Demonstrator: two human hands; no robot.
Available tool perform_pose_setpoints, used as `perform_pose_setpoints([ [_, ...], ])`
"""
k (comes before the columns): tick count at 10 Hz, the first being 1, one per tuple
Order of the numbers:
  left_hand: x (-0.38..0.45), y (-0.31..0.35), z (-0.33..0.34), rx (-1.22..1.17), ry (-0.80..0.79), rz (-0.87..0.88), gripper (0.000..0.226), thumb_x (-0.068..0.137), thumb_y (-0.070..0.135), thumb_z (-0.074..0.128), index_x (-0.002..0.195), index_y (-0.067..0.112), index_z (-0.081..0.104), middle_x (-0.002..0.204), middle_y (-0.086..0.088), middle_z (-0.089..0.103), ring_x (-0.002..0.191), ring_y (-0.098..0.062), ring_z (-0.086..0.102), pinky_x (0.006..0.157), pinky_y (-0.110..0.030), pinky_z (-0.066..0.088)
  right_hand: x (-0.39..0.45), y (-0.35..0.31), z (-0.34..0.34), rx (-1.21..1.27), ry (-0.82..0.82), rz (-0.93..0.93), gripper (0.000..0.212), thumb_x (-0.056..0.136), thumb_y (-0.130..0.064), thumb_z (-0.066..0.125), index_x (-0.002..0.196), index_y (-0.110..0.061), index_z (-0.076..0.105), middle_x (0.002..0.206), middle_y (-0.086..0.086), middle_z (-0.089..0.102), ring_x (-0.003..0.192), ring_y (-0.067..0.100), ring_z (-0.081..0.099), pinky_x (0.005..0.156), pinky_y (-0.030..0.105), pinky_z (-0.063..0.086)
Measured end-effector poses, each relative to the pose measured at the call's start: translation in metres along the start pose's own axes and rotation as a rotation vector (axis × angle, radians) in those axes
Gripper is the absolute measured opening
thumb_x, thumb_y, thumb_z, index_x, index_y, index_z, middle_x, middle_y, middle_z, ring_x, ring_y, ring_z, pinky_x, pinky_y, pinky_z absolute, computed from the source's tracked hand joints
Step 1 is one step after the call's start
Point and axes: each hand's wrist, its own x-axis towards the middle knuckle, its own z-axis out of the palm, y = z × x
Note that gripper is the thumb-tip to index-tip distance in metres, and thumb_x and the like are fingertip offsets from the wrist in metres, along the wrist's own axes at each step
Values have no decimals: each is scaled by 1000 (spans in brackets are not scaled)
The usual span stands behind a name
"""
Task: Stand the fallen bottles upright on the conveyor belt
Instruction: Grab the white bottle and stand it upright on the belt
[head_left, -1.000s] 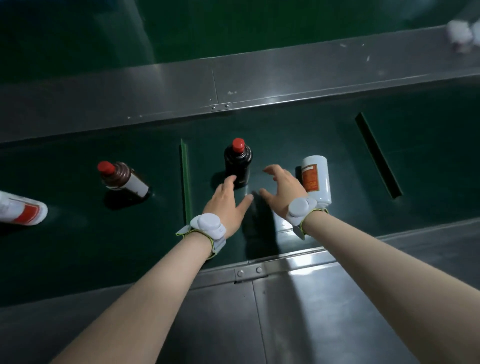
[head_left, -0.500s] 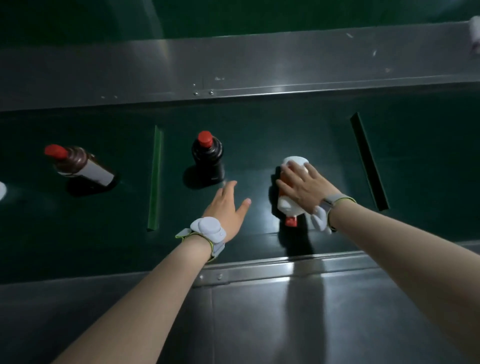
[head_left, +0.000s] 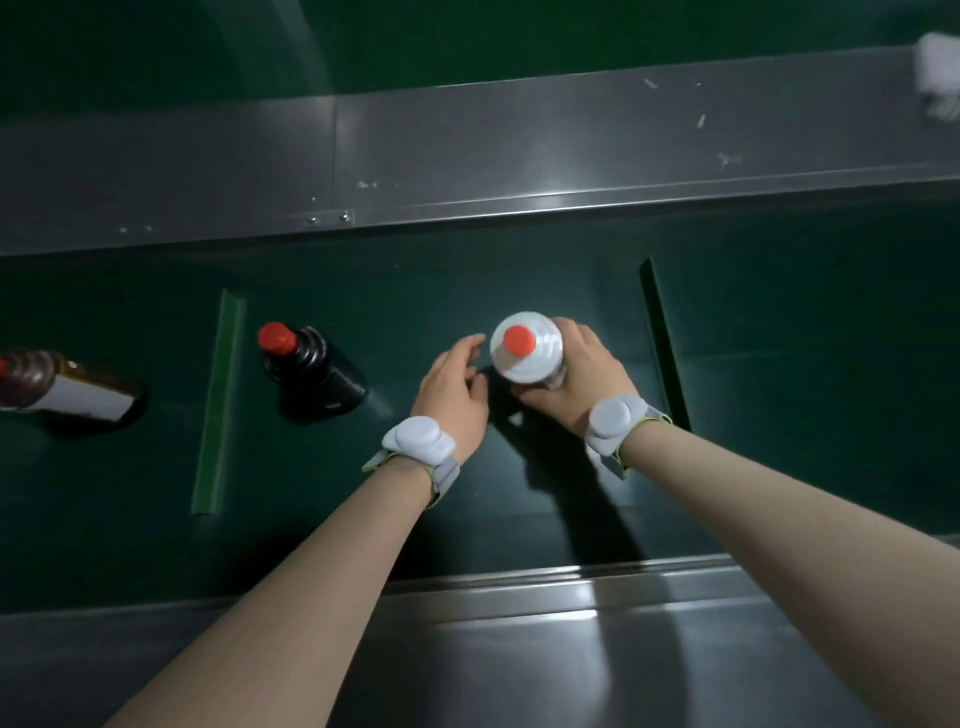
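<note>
Dark green conveyor belt (head_left: 779, 415) between steel rails (head_left: 519, 156).

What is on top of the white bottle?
A red cap sits on top of the white bottle. The right hand wraps its side, covering the label; its base on the belt is hidden.

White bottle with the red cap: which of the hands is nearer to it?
Right. The right hand is wrapped around the white bottle, touching its side. The left hand is open just to its left, fingers close but apparently not gripping it.
</note>
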Motion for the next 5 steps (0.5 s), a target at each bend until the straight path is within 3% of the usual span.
perform_pose_setpoints([
  [1, 8, 38, 22, -14, -70, 12, 69, 86, 7, 50, 147, 39, 52, 144, 2, 65, 125, -20, 65, 97, -26, 54, -1, 1, -17, 176, 64, 92, 75, 70, -46, 91, 134, -29, 55, 126, -3, 67, 106, 18, 67, 88, 39, 57],
  [2, 10, 51, 36, 2, -157, 0, 81, 69, 17, 45, 145, 46, 47, 141, 4, 62, 120, -18, 60, 91, -22, 46, -6, 4, -28, 234, 27, 131, 79, 71, -41, 94, 136, -20, 53, 127, 1, 68, 114, 22, 67, 95, 41, 56],
  [3, 6, 51, 44, 15, -190, -18, 73, 73, 16, 46, 139, 47, 50, 135, 8, 62, 121, -20, 61, 90, -27, 48, -15, 5, -38, 183, -45, 130, 75, 75, -40, 92, 134, -14, 53, 126, 5, 67, 111, 26, 67, 94, 47, 57],
  [4, -3, 54, 37, 29, -158, -5, 68, 78, 17, 46, 140, 46, 51, 138, 5, 64, 122, -21, 64, 102, -39, 54, -25, -3, -48, 181, -61, 105, 74, 79, -39, 89, 137, -14, 51, 130, 8, 64, 115, 28, 64, 97, 49, 55],
  [5, -3, 54, 30, 80, -143, 30, 64, 92, 7, 58, 148, 35, 49, 147, -2, 64, 129, -26, 67, 110, -47, 55, -27, -13, -56, 159, -60, 116, 74, 84, -38, 85, 143, -16, 48, 135, 10, 61, 119, 31, 64, 99, 48, 54],
])
